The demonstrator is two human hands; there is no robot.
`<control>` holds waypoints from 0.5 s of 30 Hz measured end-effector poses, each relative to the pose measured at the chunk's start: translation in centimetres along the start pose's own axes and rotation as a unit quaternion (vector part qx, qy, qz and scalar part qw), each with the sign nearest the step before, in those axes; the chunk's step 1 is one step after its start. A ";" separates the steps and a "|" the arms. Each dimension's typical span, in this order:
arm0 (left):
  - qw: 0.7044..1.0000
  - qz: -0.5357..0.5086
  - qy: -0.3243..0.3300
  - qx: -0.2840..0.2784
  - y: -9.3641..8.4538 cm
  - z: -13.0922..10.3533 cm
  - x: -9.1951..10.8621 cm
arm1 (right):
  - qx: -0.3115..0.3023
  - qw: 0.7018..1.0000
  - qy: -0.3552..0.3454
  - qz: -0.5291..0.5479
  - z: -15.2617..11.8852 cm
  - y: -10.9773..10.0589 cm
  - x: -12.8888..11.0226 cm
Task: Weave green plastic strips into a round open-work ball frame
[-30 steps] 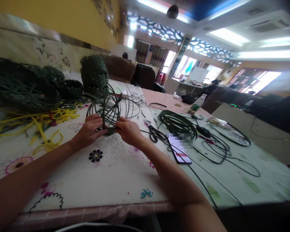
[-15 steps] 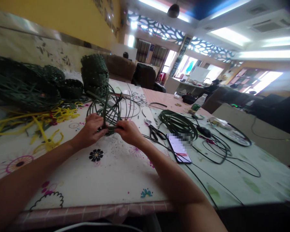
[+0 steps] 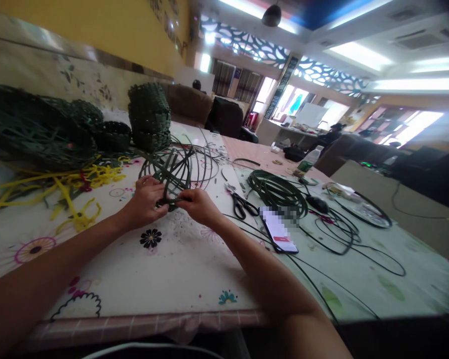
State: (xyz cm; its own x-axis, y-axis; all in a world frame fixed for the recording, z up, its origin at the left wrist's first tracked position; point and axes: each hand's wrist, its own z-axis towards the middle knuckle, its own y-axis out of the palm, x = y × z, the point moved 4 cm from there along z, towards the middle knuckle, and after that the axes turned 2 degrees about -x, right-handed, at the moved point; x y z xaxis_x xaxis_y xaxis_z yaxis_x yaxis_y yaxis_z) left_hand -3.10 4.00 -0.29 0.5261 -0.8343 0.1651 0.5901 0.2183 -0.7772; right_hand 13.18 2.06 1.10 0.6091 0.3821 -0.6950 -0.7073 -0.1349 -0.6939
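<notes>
A loose, half-woven basket of dark green strips point(image 3: 179, 167) sits on the table in front of me, its long strips looping up and away. My left hand point(image 3: 147, 203) is closed on the near left edge of the weave, thumb toward the middle. From the right, my right hand point(image 3: 196, 203) pinches a green strip at the same near edge, a short way from the left fingertips. The fingers hide part of the crossing strips. Right of my hands lie black-handled scissors point(image 3: 241, 205), blades pointing away.
A coil of green strip point(image 3: 277, 192) and a phone point(image 3: 279, 232) lie to the right, with loose strips trailing to the front edge. Finished dark green baskets point(image 3: 149, 117) stand at back left, behind yellow strips point(image 3: 73, 209). A bottle point(image 3: 310, 159) stands farther off.
Both hands stay on the near edge of the weave. The upright strips beside the left hand have tilted a little, and the whole view has shifted slightly.
</notes>
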 end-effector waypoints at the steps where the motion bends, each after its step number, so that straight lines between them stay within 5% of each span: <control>1: 1.000 0.001 0.000 0.004 0.1 -0.1 -0.1 | 0.000 1.000 0.002 0.009 0.0 0.1 0.1; 15: 0.999 -0.048 0.017 -0.014 0.8 -0.2 -0.5 | 0.010 0.999 0.022 -0.032 -0.1 0.3 0.3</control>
State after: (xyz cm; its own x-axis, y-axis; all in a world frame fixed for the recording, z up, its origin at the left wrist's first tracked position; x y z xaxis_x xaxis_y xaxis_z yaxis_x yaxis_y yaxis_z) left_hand -3.05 4.49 -1.10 0.4466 -0.8676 0.2187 0.6188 0.1230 -0.7758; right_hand 13.16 2.07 0.68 0.6676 0.3486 -0.6578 -0.6735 -0.0938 -0.7332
